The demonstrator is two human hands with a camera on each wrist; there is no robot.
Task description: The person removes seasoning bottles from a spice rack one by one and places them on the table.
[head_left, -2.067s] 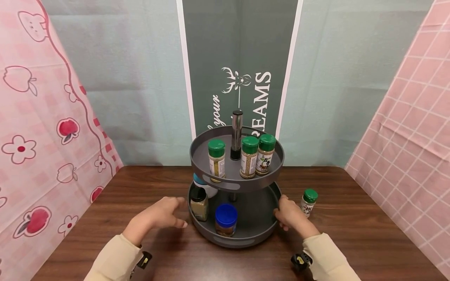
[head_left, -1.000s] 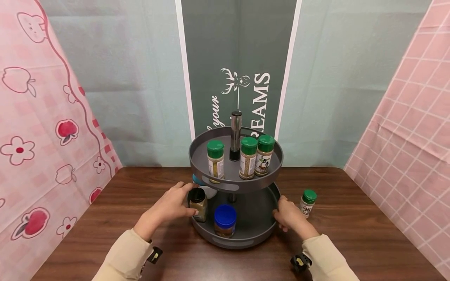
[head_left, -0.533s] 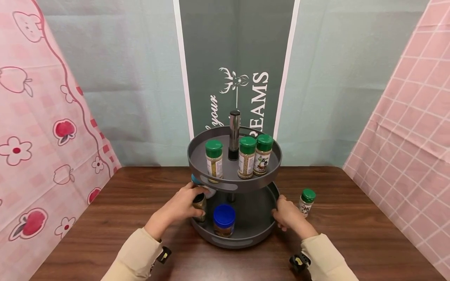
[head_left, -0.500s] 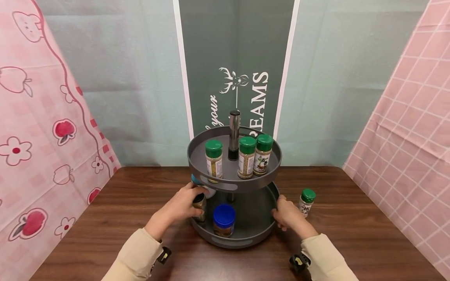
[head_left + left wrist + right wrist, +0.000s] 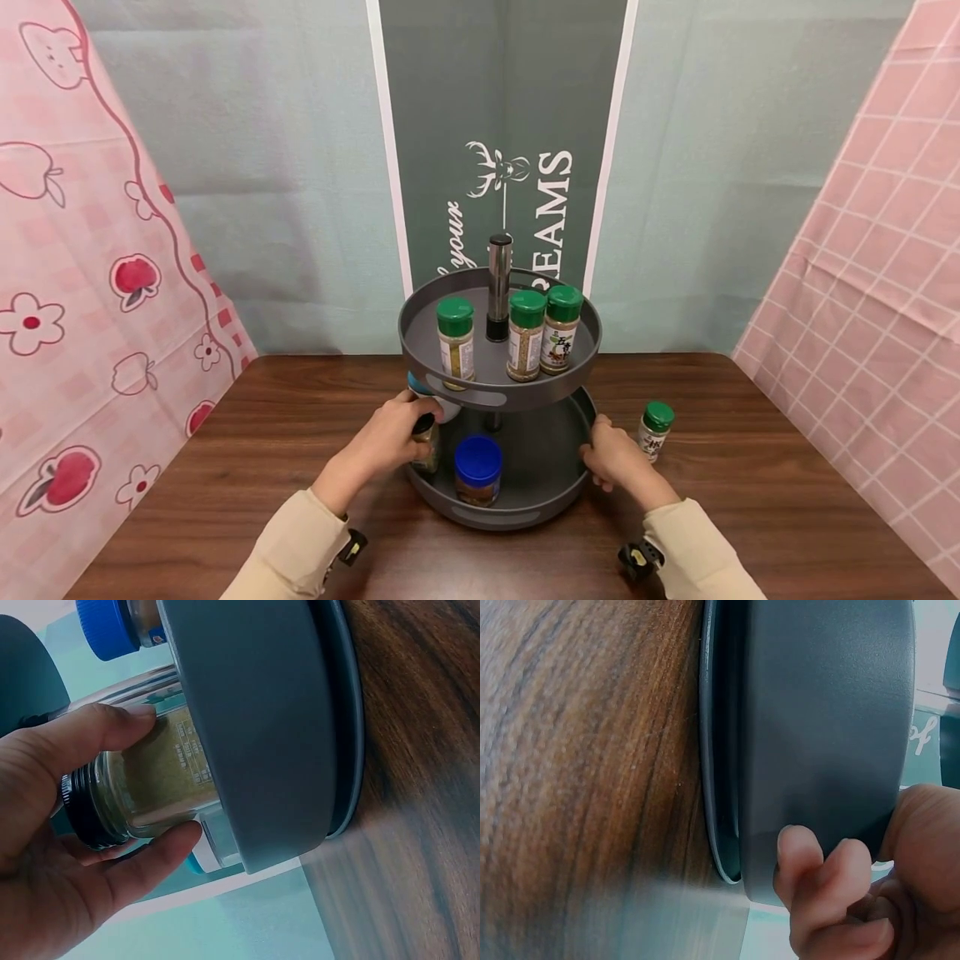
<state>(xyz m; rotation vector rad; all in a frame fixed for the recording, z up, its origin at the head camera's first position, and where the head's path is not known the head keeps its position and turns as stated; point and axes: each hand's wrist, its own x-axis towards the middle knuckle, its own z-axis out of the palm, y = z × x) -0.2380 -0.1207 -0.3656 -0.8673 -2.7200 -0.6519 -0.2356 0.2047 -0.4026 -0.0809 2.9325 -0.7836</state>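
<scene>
A grey two-tier turntable rack [image 5: 517, 518] stands on the table. On its lower tier, at the left, my left hand [image 5: 390, 433] grips a squarish glass spice jar [image 5: 165, 776] with a black lid, thumb on one side and fingers on the other. The jar's base is hidden behind the tier's wall in the left wrist view. My right hand [image 5: 617, 452] pinches the right rim of the lower tier, with fingers [image 5: 832, 874] against its outer wall. A blue-lidded jar [image 5: 478, 471] sits at the front of the lower tier. Behind the left hand shows part of a white container [image 5: 448, 410] with a blue lid.
The upper tier [image 5: 420, 333] carries three green-capped spice bottles [image 5: 524, 337] around a metal post [image 5: 499, 279]. Another green-capped bottle [image 5: 656, 432] stands on the wooden table [image 5: 750, 500], right of the rack. Cloth backdrops rise behind and at both sides.
My left hand has come from the table, left of the rack, onto the black-lidded jar and now grips it. My right hand stays at the rim throughout.
</scene>
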